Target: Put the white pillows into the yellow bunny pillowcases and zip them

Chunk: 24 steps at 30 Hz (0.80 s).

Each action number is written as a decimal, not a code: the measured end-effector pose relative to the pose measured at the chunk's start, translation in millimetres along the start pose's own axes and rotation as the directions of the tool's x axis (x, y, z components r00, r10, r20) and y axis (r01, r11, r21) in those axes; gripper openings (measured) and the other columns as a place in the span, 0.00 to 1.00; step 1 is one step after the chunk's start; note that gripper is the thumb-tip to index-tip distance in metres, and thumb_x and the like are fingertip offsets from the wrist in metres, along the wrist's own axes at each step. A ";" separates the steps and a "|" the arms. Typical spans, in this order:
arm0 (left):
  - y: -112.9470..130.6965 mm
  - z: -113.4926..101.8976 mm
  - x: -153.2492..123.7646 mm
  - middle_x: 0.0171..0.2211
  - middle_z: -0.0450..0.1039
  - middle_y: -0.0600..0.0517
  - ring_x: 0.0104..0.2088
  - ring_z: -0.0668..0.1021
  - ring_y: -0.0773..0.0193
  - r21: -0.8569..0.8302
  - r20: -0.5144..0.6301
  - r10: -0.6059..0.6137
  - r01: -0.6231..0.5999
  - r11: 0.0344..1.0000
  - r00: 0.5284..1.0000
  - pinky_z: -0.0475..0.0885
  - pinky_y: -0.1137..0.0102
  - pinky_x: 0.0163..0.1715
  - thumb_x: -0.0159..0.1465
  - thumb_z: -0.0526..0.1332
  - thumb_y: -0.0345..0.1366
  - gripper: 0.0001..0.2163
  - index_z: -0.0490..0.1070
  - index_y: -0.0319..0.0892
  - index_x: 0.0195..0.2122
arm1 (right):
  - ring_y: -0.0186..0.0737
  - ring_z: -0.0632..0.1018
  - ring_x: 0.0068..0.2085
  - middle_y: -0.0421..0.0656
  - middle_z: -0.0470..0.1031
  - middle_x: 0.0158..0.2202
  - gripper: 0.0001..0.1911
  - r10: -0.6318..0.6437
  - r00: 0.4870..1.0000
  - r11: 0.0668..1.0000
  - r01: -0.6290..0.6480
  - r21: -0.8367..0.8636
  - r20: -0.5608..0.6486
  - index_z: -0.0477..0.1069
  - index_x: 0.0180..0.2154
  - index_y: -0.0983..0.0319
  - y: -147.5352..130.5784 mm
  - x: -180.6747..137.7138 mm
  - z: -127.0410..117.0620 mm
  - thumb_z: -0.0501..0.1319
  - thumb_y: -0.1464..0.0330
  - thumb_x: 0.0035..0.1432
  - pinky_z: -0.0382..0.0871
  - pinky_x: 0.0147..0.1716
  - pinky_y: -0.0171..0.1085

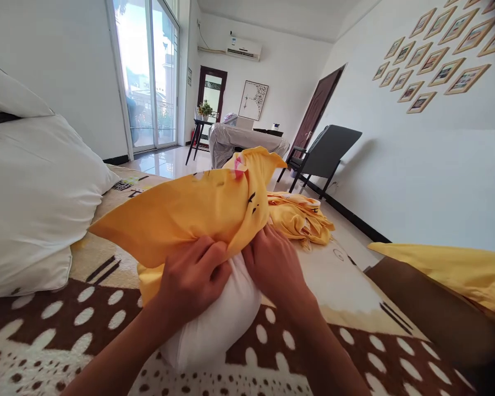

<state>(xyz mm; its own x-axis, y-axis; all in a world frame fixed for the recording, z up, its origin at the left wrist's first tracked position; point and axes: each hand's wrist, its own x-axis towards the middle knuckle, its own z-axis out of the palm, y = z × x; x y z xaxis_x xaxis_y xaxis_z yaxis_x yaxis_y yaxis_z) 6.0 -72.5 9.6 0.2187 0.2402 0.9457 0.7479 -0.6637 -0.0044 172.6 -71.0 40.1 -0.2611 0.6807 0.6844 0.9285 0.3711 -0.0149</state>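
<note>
A yellow pillowcase [185, 206] with printed pink and black marks covers the far part of a white pillow [226, 324]. The pillow's near end sticks out bare toward me. My left hand [196, 275] is closed on the case's edge, with the cloth bunched at its fingers. On the other side, my right hand [274, 261] grips the same edge, its fingertips partly hidden by the fabric. Beyond my right hand lies a crumpled pile of yellow pillowcases [301, 220].
White pillows [33, 192] are stacked at the left. Beneath everything spreads a brown and cream patterned blanket [330, 280]. Yellow fabric [457, 269] lies at the right edge. Farther off stand a covered table [251, 137] and a dark chair [325, 148].
</note>
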 end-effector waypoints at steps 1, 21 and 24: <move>-2.2 -0.7 1.2 0.25 0.68 0.55 0.25 0.70 0.68 -0.011 0.004 -0.021 0.022 1.000 1.000 0.64 0.72 0.29 0.59 0.56 0.23 0.06 0.65 0.41 0.32 | 0.48 0.78 0.39 0.55 0.78 0.42 0.16 0.021 0.999 0.998 -0.023 -0.051 -0.041 0.72 0.45 0.68 -6.3 -10.5 -6.8 0.50 0.66 0.65 0.70 0.36 0.42; -30.8 -26.3 12.8 0.24 0.62 0.60 0.23 0.65 0.74 -0.077 0.177 -0.420 0.438 0.896 0.890 0.63 0.78 0.26 0.60 0.60 0.29 0.04 0.67 0.44 0.32 | 0.39 0.73 0.47 0.44 0.76 0.44 0.16 -0.255 0.943 0.933 0.298 0.200 -0.215 0.72 0.48 0.63 -58.6 -43.7 55.1 0.53 0.74 0.61 0.61 0.48 0.40; -24.7 -26.1 14.2 0.22 0.60 0.60 0.22 0.64 0.74 -0.051 0.195 -0.401 0.417 0.907 0.895 0.63 0.77 0.25 0.61 0.60 0.29 0.04 0.66 0.43 0.31 | 0.39 0.74 0.48 0.45 0.77 0.45 0.15 -0.240 0.959 0.932 0.271 0.240 -0.151 0.71 0.48 0.63 -50.8 -37.1 61.6 0.53 0.73 0.61 0.61 0.48 0.40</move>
<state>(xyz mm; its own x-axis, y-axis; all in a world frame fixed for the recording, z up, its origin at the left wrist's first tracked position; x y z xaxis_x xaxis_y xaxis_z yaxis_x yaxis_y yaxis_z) -25.8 -71.2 31.6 0.0182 0.6194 0.7848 0.7382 -0.5378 0.4073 118.9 -76.2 -29.4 -0.4332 0.4687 0.7699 0.7318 0.6815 -0.0032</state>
